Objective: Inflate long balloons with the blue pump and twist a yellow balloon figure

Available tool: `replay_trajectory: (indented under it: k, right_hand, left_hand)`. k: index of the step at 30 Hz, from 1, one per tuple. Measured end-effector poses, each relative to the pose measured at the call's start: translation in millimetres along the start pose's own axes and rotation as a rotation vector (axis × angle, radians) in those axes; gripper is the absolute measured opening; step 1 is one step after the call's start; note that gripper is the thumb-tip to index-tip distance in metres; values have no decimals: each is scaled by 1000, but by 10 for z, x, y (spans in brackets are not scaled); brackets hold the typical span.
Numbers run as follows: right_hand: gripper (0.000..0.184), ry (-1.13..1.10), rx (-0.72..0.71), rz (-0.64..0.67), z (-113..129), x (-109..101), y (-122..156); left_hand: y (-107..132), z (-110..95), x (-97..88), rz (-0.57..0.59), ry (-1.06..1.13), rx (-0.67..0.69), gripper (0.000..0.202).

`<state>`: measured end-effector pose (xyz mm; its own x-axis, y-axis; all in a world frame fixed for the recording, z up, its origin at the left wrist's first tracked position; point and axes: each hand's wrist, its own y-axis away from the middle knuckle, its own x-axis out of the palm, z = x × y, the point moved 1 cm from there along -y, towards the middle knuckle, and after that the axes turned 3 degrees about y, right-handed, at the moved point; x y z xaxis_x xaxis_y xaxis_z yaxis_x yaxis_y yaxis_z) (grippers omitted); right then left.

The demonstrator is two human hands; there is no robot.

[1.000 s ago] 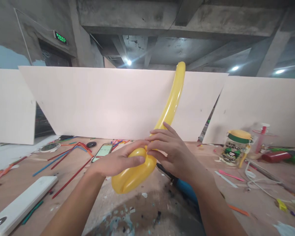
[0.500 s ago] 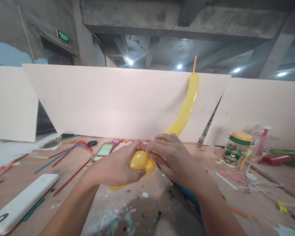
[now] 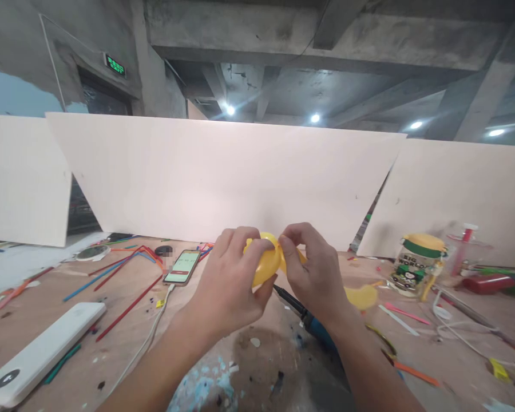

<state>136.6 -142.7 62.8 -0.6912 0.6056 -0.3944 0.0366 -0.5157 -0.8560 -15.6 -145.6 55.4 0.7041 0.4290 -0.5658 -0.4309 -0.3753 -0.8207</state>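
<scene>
A yellow modelling balloon (image 3: 266,268) is held up over the middle of the table, with rounded bubbles twisted into it. My left hand (image 3: 236,280) is wrapped around these bubbles and covers part of them. Thumb and fingers of my right hand (image 3: 311,269) pinch the balloon at a narrow twist just beside the bubbles. Past my right wrist, a long yellow section (image 3: 363,297) sticks out low to the right, ending in a thin uninflated tip. Below my hands lies a blue-handled pump with a black nozzle (image 3: 292,300), partly hidden by my right forearm.
At left are a white power bank (image 3: 47,349), a phone (image 3: 182,267) on a cable, and several uninflated balloons (image 3: 131,306). A lidded jar (image 3: 418,266) and a red bottle (image 3: 487,283) stand or lie at right. White boards (image 3: 223,177) rise behind.
The long yellow section has swung from upright against the board down to the right, behind my right wrist. Both hands have turned and risen slightly, and the phone's cable now shows.
</scene>
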Motion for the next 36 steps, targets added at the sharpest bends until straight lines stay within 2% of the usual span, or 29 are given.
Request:
replay_trajectory:
  k: [4,7,10,13,16,18,20,22,25,30,36]
  right_hand:
    - [6,-57,96,-215,-50,48,14]
    - [6,-88,110,-287,-65,86,26]
    - [4,-36,3,-332,-64,116,34]
    - [13,38,-197,-342,-65,141,46]
    - [19,79,-313,-242,-72,194,73]
    - [21,94,-334,-157,-68,250,97]
    - [22,109,-342,-112,-54,305,119]
    - [22,127,-346,-100,-38,340,130]
    - [22,137,-363,-75,-23,351,120]
    - [14,60,-256,-45,-63,361,85]
    - [15,32,-216,-1,-61,435,104]
  left_hand:
    - [56,51,231,-220,51,122,41]
    - [82,101,323,-310,51,50,41]
    - [64,109,327,-299,263,-115,36]
    - [20,96,301,-207,700,-361,23]
    - [-23,128,299,-157,1186,-689,23]
    - [-44,182,301,-243,1428,-862,32]
    - [-56,238,300,-331,1564,-937,38]
    - [-62,271,301,-314,1626,-919,37]
    - [-62,266,319,-257,1667,-857,24]
    - [-58,216,373,-414,1661,-773,16]
    - [-56,220,397,-372,1651,-739,20]
